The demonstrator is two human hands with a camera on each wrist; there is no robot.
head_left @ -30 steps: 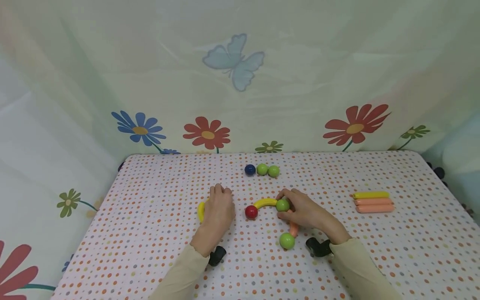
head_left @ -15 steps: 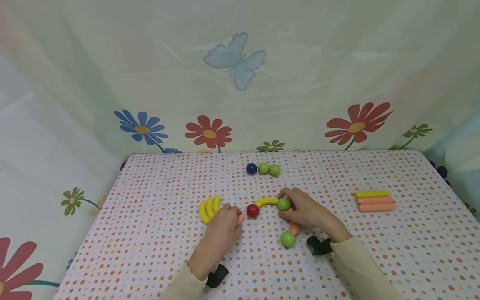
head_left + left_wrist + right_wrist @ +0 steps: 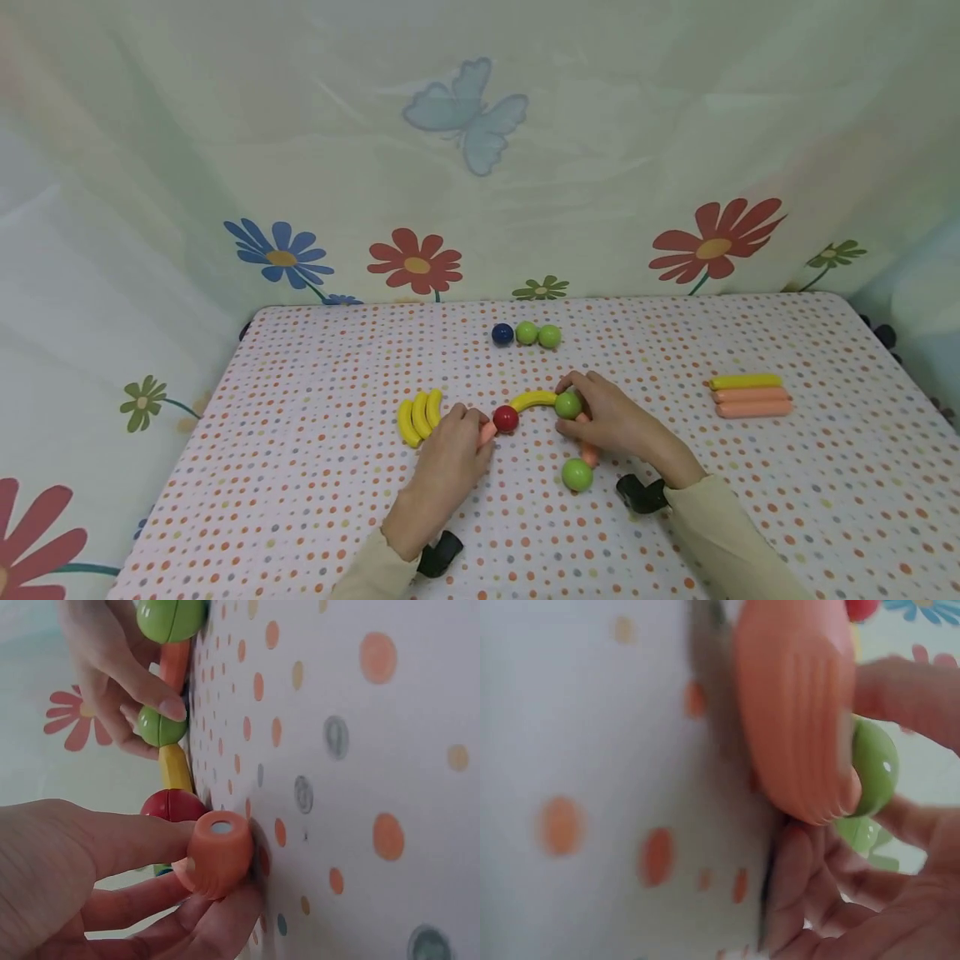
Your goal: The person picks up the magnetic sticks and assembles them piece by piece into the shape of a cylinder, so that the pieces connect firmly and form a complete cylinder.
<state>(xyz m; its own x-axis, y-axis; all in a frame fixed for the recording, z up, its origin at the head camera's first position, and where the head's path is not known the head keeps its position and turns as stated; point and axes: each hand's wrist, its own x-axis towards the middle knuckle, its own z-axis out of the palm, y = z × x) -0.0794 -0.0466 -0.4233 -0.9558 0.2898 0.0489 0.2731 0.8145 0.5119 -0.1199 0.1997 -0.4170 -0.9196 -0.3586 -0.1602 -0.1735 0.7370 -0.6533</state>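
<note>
My left hand (image 3: 448, 454) pinches an orange toy stick (image 3: 219, 855) between thumb and fingers; a silvery disc shows in its end. Its far end is right at a red ball (image 3: 506, 419) in the head view. From that ball a curved yellow stick (image 3: 533, 399) runs to a green ball (image 3: 567, 405), which my right hand (image 3: 611, 417) grips with thumb and fingers. Another orange stick (image 3: 799, 712) leads from this ball towards a nearer green ball (image 3: 577, 474). Beside my left hand lie several curved yellow sticks (image 3: 420, 417) in a row.
At the back of the dotted table (image 3: 300, 500) sit a dark blue ball (image 3: 502, 334) and two green balls (image 3: 537, 334). On the right lie a straight yellow stick (image 3: 745, 382) and orange sticks (image 3: 753, 402). Black wrist cameras (image 3: 439, 554) sit under both wrists.
My left hand has moved from over the curved yellow sticks towards the right and nearer, bringing the orange stick up to the red ball. The right hand stays on its green ball.
</note>
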